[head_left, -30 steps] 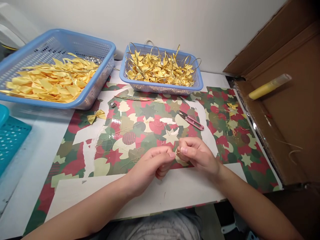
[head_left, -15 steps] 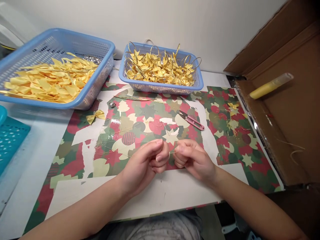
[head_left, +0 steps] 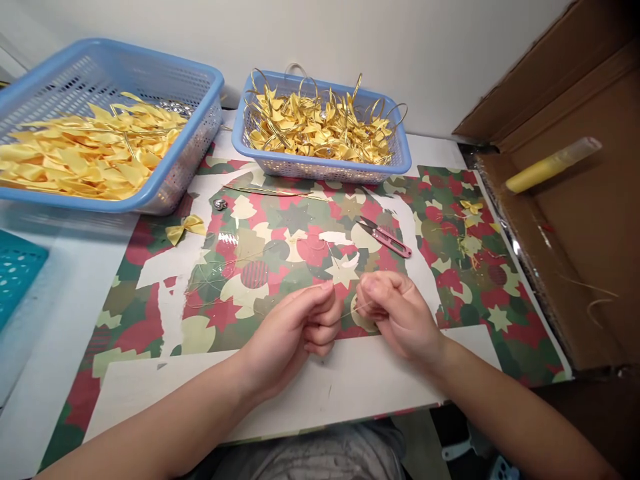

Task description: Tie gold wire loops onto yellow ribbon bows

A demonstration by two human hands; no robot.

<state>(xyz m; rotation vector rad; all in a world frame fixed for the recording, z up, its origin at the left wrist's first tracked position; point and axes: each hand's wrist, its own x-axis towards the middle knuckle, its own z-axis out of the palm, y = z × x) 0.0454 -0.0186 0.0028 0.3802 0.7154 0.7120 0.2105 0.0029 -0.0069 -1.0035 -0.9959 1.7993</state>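
Between my two hands runs a fine yellowish thread [head_left: 356,309]. My left hand [head_left: 303,323] is closed with the thumb pressed on the curled fingers, pinching it. On the other end my right hand [head_left: 395,310] is also closed, thumb against forefinger. More of the thin thread lies in loose loops on the patterned sheet left of my left hand. Pink-handled thread snips [head_left: 385,238] lie just beyond my right hand. A yellow ribbon bow [head_left: 185,229] and a small silver bell-like piece [head_left: 221,204] rest farther off at the left.
A blue basket [head_left: 150,195] of yellow ribbon pieces stands at the back left. Another blue basket [head_left: 320,167] holds bows with gold cord loops. Gold cords [head_left: 280,192] lie before it. Thread scraps and a small bow [head_left: 471,207] are at right, beside a cardboard wall [head_left: 565,267].
My hands have moved a little farther apart, with the thread stretched between them. The whole view has shifted slightly; the things on the table stay put.
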